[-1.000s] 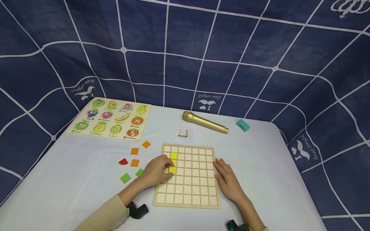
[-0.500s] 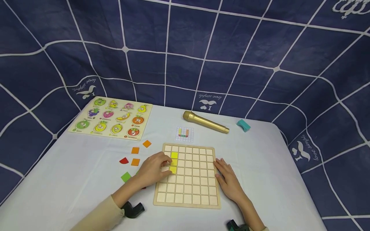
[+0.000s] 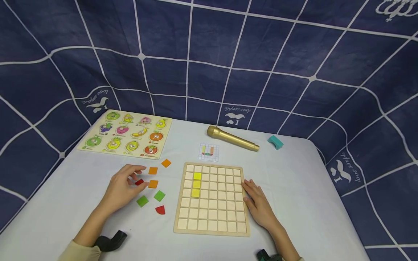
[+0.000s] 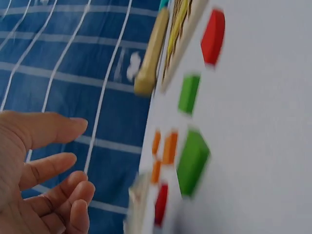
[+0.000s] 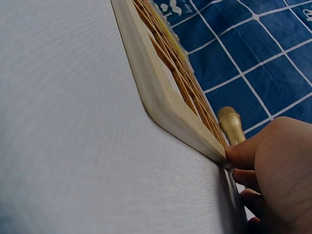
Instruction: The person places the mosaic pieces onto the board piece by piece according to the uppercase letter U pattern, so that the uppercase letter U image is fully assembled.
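Observation:
My left hand hovers over the loose tiles left of the board, thumb and forefinger apart around a red quarter-round tile. In the left wrist view nothing sits between its fingers. Close by lie orange square tiles, green square tiles and a second red quarter-round tile. Three yellow tiles fill a short column on the upper left of the wooden grid board. Along the board's right edge rests my right hand, its thumb touching the rim in the right wrist view.
Behind the board lies a small pattern card with a coloured U shape. A gold microphone and a teal arch block are farther back. The fruit puzzle board occupies the back left, near the blue curtain.
My left hand has left the yellow tiles on the board and swung left to the loose tiles, uncovering the green and red ones. My right hand stays at the board's edge.

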Available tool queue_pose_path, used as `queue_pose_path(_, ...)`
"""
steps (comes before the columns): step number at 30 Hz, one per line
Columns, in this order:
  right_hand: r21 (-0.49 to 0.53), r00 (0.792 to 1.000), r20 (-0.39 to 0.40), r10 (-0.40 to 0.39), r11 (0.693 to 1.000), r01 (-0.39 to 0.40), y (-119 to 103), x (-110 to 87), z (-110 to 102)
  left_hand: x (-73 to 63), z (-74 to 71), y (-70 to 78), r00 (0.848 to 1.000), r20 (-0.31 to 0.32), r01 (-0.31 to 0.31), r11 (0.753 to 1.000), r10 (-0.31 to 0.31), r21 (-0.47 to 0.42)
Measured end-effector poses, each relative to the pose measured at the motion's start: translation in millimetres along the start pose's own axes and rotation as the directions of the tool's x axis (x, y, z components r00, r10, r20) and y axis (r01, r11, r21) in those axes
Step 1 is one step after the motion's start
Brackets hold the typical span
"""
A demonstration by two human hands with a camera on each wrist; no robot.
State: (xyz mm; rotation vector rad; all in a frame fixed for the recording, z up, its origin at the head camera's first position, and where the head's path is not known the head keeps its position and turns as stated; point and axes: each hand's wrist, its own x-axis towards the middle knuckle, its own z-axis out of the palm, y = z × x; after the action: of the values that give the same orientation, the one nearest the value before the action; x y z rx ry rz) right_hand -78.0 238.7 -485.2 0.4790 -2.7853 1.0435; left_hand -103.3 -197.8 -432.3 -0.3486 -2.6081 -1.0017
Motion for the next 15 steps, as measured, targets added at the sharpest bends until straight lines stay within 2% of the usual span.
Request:
queue_pose_path(3,0.009,1.0,0.001,-0.006,1.0,0.006,0.2,-0.4,0.3,-4.9,-2.6,-15.7,0.999,-0.033,0.027,1.0,-0.027,0.002)
queue_pose_path(8,0.008,1.0,0.001,-0.007,1.0,0.007,-0.2,-0.2,0.1,-9.6,4.2,-34.4,0.995,0.001,0.1,0.995,-0.1,0.029)
queue_pose_path(12,0.007,1.0,0.002,-0.007,1.0,0.007,-0.6,0.4,-0.3,-12.2,11.7,-44.1,0.99,0.022,0.137,0.989,-0.139,0.051)
queue_pose_path(15,0.004,1.0,-0.001,-0.005,1.0,0.005,-0.3,0.3,-0.4,-12.3,15.0,-48.5,0.99,0.011,0.136,0.989,-0.137,0.061)
